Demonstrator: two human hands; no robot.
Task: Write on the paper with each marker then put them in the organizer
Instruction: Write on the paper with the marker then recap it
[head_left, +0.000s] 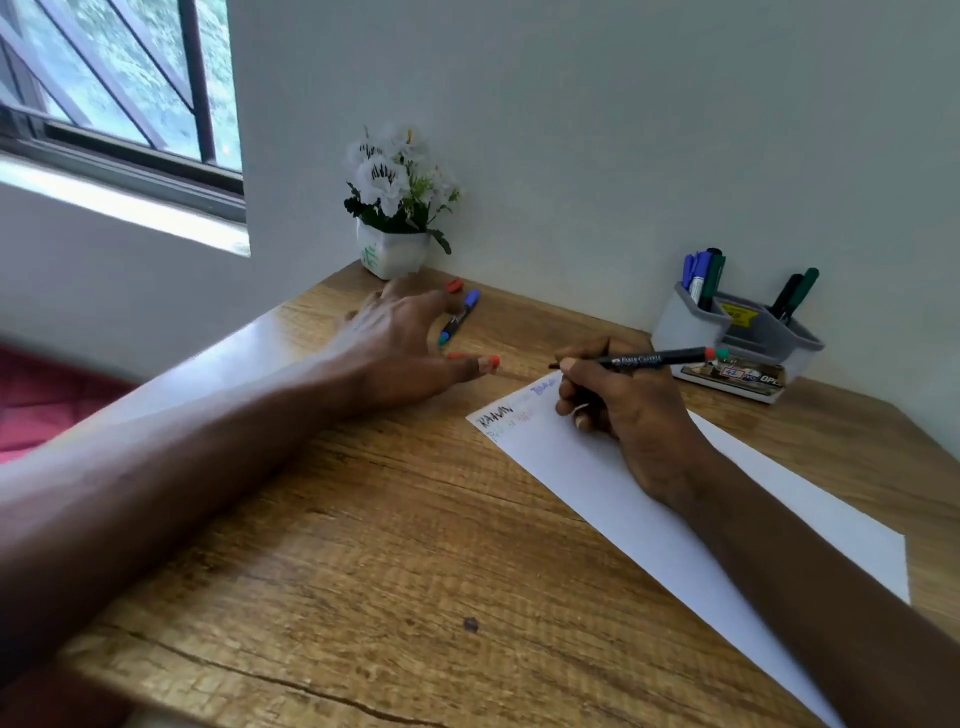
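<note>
**Left hand spread by the loose markers, right hand holding a marker on the paper**

At the far left a window (119, 93) is set in the wall, and a strip of red cloth (47, 400) shows below it beyond the edge of the desk (363, 545).

The left forearm reaches across the wood. The left hand (395, 343) lies flat near the back corner, its fingers straight and spread, closed round nothing. A small red piece (491, 361) sits at the tip of its thumb. Whether the thumb presses on it cannot be told.

A white pot of white flowers (392, 249) stands in the corner behind the hand. Just past the fingertips lie a red-capped marker (454, 285), mostly hidden by the fingers, and a blue-capped marker (460, 317) with a dark barrel. The blue-capped one lies on the desk beside the fingers.

To the right, the paper (701, 545) lies at a slant on the desk, with short words in black, blue, red and a fainter colour at its top corner.

The right hand (623, 410) rests on the paper and grips a black marker (654, 358) between thumb and fingers. The tip points left, over the top edge of the sheet, and the red and green end points right.

Behind that end, against the wall, stands the grey organizer (675, 325). Blue and green markers stand in its left compartment, and two dark ones in the right.
</note>
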